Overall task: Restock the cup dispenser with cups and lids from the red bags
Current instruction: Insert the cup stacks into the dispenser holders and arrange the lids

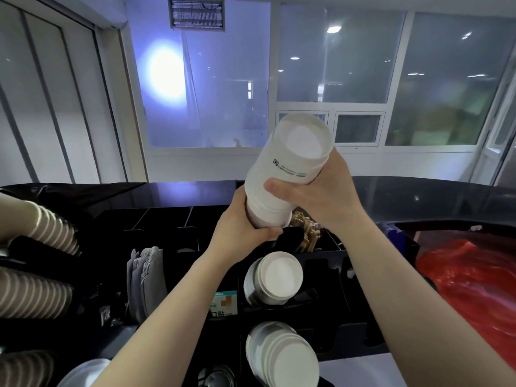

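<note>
Both hands hold a stack of white paper cups (290, 166), bottoms toward me, tilted up and right above the black cup dispenser (329, 263). My left hand (245, 230) grips the stack's lower end. My right hand (315, 196) wraps its middle from the right. Two dispenser slots below hold more white cup stacks (275, 277) (282, 356). A red plastic bag (469, 280) lies at the right on the counter.
Ribbed brown cup stacks (36, 291) poke out of the dispenser at the left. Grey folded items (145, 275) stand in a middle compartment; brown packets (305, 233) sit behind the held stack. A clear lid (83, 372) shows at the bottom left. A dark counter (418, 196) runs behind.
</note>
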Motion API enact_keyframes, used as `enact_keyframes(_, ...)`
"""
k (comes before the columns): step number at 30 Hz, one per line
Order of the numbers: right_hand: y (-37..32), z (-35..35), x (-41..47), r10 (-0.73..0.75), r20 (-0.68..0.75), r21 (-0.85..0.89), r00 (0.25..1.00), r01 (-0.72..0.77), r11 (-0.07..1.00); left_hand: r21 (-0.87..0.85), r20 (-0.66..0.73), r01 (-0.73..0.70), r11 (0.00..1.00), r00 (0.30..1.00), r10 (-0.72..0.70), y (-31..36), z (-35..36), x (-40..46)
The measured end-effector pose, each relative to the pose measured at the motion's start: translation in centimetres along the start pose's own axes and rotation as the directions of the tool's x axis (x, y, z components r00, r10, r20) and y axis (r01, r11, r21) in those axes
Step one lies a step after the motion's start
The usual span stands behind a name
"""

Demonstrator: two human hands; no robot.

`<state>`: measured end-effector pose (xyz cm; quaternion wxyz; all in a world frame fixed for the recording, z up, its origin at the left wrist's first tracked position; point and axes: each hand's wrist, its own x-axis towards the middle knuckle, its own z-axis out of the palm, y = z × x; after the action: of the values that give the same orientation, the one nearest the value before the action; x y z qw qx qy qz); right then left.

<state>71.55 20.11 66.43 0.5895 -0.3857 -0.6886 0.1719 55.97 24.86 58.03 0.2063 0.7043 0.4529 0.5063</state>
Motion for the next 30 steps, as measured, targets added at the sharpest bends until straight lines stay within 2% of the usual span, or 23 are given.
enact_keyframes(6,0.8,-0.2,-1.9,0.013,0.009,-0.057,1.000,-0.012,0.998,0.020,0.013,-0.100,0.995,0.995,0.100,0.9,-0.4,-0.5)
enact_keyframes(10,1.2,-0.2,-2.7,-0.032,-0.054,-0.124,0.998,0.025,0.992,0.320,-0.075,-0.167,0.933,0.977,0.200,1.1,0.1,-0.2)
enact_keyframes(16,2.4,0.3,-3.1,-0.048,-0.061,-0.148,0.997,0.038,0.988,0.184,0.020,-0.091,0.979,0.996,0.089,0.9,0.0,-0.1)
enact_keyframes(19,3.5,0.6,-3.2,-0.030,-0.049,-0.111,0.998,0.024,0.994,0.190,-0.017,-0.020,0.982,1.000,0.024,0.1,0.2,-0.5)
enact_keyframes(25,4.2,0.9,-3.2,-0.013,-0.066,-0.124,0.998,0.004,0.992,0.173,-0.051,0.024,0.985,0.999,-0.015,0.1,0.3,-0.8)
enact_keyframes(30,5.7,0.7,-3.0,0.117,-0.128,-0.002,0.985,-0.119,0.993,0.144,-0.073,0.021,0.989,0.997,-0.011,0.4,0.5,-1.1)
